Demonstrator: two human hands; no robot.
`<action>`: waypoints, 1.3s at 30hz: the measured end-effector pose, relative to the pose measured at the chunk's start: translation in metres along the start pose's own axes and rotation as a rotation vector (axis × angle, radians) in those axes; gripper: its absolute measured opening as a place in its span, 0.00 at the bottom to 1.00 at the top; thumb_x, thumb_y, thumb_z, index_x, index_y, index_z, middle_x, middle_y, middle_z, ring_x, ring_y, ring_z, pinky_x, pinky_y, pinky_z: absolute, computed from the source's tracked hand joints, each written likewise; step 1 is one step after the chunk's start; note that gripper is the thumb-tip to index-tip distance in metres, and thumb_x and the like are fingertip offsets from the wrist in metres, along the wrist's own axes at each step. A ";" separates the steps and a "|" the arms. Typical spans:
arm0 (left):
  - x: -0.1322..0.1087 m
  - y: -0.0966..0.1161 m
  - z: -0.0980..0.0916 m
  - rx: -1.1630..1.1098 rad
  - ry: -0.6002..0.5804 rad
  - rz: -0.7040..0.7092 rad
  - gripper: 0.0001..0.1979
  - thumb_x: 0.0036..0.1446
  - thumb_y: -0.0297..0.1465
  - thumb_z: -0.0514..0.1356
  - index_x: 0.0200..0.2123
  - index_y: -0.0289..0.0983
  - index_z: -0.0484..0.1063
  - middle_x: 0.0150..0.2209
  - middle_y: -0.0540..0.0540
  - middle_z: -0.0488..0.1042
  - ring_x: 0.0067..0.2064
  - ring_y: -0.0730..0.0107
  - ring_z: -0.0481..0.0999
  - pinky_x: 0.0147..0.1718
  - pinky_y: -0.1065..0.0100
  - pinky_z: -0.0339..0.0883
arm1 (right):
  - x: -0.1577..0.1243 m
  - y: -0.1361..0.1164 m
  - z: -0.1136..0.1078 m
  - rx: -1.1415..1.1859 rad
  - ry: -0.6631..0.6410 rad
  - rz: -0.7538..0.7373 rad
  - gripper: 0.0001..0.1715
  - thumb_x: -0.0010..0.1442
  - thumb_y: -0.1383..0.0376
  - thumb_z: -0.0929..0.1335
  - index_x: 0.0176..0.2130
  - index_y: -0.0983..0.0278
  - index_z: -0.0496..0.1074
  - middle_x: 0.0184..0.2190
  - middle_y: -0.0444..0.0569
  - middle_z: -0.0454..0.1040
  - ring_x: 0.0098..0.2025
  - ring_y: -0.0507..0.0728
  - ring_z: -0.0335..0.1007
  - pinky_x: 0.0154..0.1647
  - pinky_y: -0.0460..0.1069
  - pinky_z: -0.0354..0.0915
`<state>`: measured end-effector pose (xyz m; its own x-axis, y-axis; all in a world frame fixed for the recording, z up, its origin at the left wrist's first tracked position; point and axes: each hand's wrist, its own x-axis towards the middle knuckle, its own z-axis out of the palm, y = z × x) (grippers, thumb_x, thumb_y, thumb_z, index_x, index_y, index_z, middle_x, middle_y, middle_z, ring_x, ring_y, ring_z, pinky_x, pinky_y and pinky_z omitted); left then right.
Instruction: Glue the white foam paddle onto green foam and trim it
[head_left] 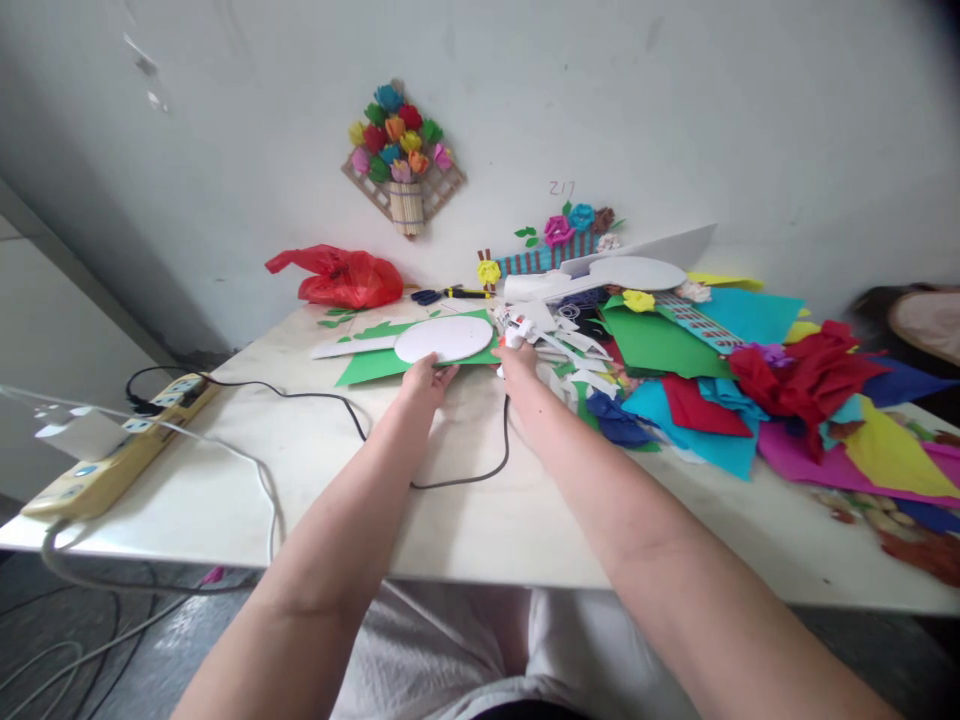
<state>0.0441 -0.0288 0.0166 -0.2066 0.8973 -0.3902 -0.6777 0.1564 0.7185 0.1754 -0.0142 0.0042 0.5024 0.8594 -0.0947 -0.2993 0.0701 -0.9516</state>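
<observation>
My left hand pinches the near edge of a green card sheet, its thumb on top by the rim of a white paddle-shaped cutout. The cutout lies on the sheet, its oval end by my hands and its long narrow handle reaching left. In my right hand is a white hot glue gun, held near the right end of the green sheet. A black cord hangs from it and loops over the table. My right fingers partly hide the glue gun's grip.
Coloured paper, crumpled red paper and white scraps crowd the right side. Behind lie scissors, a yellow-black cutter and a red plastic bag. A power strip with cables stands left.
</observation>
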 end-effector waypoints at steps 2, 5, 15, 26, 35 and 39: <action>-0.006 -0.002 0.002 0.082 -0.080 -0.071 0.11 0.57 0.21 0.53 0.45 0.30 0.65 0.28 0.43 0.73 0.30 0.68 0.77 0.31 0.68 0.75 | -0.001 -0.001 -0.001 -0.026 0.001 -0.007 0.13 0.39 0.78 0.67 0.27 0.63 0.68 0.17 0.36 0.65 0.20 0.50 0.63 0.18 0.44 0.63; -0.017 -0.005 0.004 0.339 -0.267 -0.179 0.06 0.57 0.28 0.56 0.34 0.30 0.68 0.25 0.38 0.74 0.27 0.63 0.77 0.23 0.69 0.71 | 0.000 0.000 -0.002 -0.074 0.007 -0.042 0.13 0.39 0.78 0.67 0.26 0.63 0.67 0.17 0.36 0.65 0.18 0.49 0.61 0.16 0.44 0.61; -0.009 0.019 -0.017 1.306 -0.061 1.058 0.06 0.50 0.37 0.62 0.30 0.41 0.72 0.38 0.42 0.75 0.52 0.54 0.69 0.44 0.62 0.64 | 0.005 0.001 -0.002 -0.166 -0.046 -0.019 0.14 0.39 0.79 0.66 0.26 0.63 0.68 0.16 0.38 0.66 0.16 0.52 0.65 0.14 0.44 0.57; 0.017 0.024 -0.035 1.589 -0.390 0.929 0.25 0.45 0.29 0.61 0.50 0.45 0.70 0.56 0.46 0.68 0.62 0.54 0.59 0.62 0.53 0.36 | 0.000 -0.007 -0.004 -0.160 -0.107 0.029 0.14 0.39 0.81 0.65 0.24 0.63 0.66 0.14 0.39 0.66 0.16 0.52 0.65 0.13 0.43 0.59; 0.023 0.029 -0.040 1.331 -0.296 0.804 0.19 0.40 0.25 0.63 0.39 0.48 0.75 0.56 0.51 0.69 0.62 0.54 0.57 0.61 0.54 0.45 | 0.008 -0.005 -0.007 -0.187 -0.122 0.054 0.15 0.37 0.82 0.66 0.23 0.63 0.66 0.13 0.39 0.65 0.16 0.53 0.66 0.11 0.42 0.57; 0.025 0.030 -0.042 1.356 -0.237 0.796 0.19 0.41 0.27 0.63 0.39 0.49 0.75 0.57 0.53 0.68 0.63 0.53 0.55 0.60 0.54 0.49 | 0.007 -0.006 -0.007 -0.175 -0.129 0.050 0.14 0.38 0.82 0.66 0.22 0.64 0.67 0.13 0.40 0.66 0.15 0.53 0.66 0.10 0.42 0.56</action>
<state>-0.0108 -0.0195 0.0039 0.0116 0.9470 0.3209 0.6760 -0.2439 0.6954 0.1865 -0.0121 0.0076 0.3789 0.9181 -0.1158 -0.1701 -0.0539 -0.9839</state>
